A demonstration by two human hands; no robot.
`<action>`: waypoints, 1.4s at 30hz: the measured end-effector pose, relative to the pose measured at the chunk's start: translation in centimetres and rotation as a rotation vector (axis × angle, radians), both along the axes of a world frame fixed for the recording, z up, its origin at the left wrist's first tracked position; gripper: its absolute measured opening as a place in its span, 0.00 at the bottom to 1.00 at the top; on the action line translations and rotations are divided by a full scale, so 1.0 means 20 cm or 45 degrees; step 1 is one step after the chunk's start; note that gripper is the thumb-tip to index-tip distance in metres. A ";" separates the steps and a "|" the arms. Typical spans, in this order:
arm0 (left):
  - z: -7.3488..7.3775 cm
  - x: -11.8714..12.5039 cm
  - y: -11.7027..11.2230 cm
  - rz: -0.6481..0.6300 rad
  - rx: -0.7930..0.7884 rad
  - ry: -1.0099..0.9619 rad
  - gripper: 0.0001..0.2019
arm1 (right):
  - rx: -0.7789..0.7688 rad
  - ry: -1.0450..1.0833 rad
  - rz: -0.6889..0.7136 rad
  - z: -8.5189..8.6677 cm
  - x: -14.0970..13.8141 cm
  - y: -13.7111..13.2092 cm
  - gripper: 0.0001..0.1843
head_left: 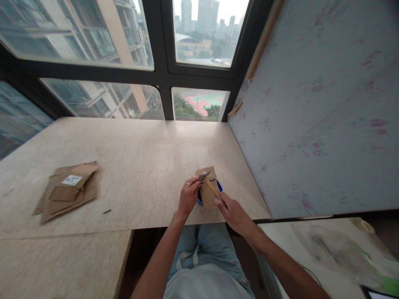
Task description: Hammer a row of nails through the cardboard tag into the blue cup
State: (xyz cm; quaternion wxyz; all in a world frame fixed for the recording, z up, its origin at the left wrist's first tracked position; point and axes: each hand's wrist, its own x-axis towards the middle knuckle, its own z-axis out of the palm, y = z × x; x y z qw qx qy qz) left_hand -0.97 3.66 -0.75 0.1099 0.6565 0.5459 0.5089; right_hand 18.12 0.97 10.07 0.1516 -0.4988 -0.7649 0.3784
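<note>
My left hand (188, 195) is closed around a small metal blade or cutter (203, 175), its tip resting against the top of a small piece of brown cardboard (208, 187). My right hand (232, 211) pinches the lower right edge of that cardboard and holds it upright just above the table. Behind the cardboard a blue round object (220, 185) shows partly; most of it is hidden.
A light wooden table (140, 158) runs to the window. A pile of flattened cardboard pieces with a white label (68, 189) lies at its left. A pale patterned wall panel (311, 116) stands at the right. A small dark scrap (107, 211) lies near the front edge.
</note>
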 end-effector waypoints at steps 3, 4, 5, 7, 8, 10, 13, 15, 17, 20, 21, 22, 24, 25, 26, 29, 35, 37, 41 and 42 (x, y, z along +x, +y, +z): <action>0.00 0.00 0.00 0.000 -0.025 -0.002 0.10 | 0.003 0.029 -0.014 0.00 0.00 -0.01 0.21; 0.00 0.00 0.00 -0.002 -0.032 -0.011 0.10 | -0.006 0.024 -0.016 0.00 0.00 -0.01 0.21; 0.00 0.00 0.00 -0.005 -0.036 -0.023 0.11 | -0.016 0.020 -0.017 -0.01 0.00 -0.01 0.21; -0.01 0.00 -0.01 -0.010 -0.033 -0.043 0.11 | -0.028 0.028 -0.019 -0.02 0.00 -0.01 0.20; -0.01 0.00 -0.01 -0.011 -0.028 -0.050 0.11 | -0.027 0.043 -0.022 -0.02 0.00 -0.01 0.20; -0.02 0.00 -0.01 -0.006 -0.020 -0.056 0.11 | -0.012 0.080 -0.036 -0.02 0.01 -0.01 0.20; -0.04 0.00 0.00 0.006 -0.007 -0.056 0.11 | -0.005 0.094 -0.038 -0.02 0.01 -0.01 0.20; -0.04 0.00 0.00 0.008 0.007 -0.056 0.11 | -0.018 0.050 -0.023 -0.02 0.00 -0.01 0.19; -0.04 0.00 0.00 0.007 0.013 -0.054 0.11 | -0.030 0.011 -0.012 -0.03 0.00 -0.01 0.19; -0.04 0.00 -0.01 0.015 0.013 -0.043 0.10 | -0.010 0.041 -0.019 -0.03 0.00 -0.01 0.18; -0.04 0.00 -0.01 0.017 0.013 -0.038 0.10 | 0.004 0.057 -0.023 -0.03 0.00 -0.01 0.19; -0.04 0.00 -0.01 0.017 0.015 -0.036 0.10 | 0.012 0.064 -0.023 -0.02 0.00 -0.01 0.19; -0.04 0.00 -0.01 0.011 0.018 -0.042 0.11 | 0.009 0.048 -0.017 -0.03 0.00 0.00 0.18; -0.04 0.00 -0.01 0.007 0.022 -0.048 0.11 | 0.003 0.032 -0.015 -0.03 0.00 0.00 0.18; -0.04 0.00 -0.01 0.001 0.023 -0.052 0.11 | -0.003 0.019 -0.012 -0.03 0.00 0.00 0.18; -0.04 0.00 -0.01 -0.005 0.022 -0.054 0.11 | 0.002 0.027 -0.023 -0.02 0.00 0.01 0.18; -0.02 0.01 -0.01 -0.008 -0.015 -0.065 0.10 | -0.010 0.151 -0.075 0.00 0.03 -0.01 0.18; -0.01 0.01 -0.01 -0.012 -0.027 -0.069 0.10 | -0.017 0.178 -0.113 -0.02 0.03 -0.02 0.19; 0.00 0.01 -0.02 -0.003 -0.050 -0.088 0.08 | 0.029 0.136 -0.308 -0.12 0.02 -0.03 0.21; 0.00 0.01 -0.02 -0.001 -0.053 -0.093 0.08 | 0.044 0.124 -0.374 -0.15 0.02 -0.03 0.22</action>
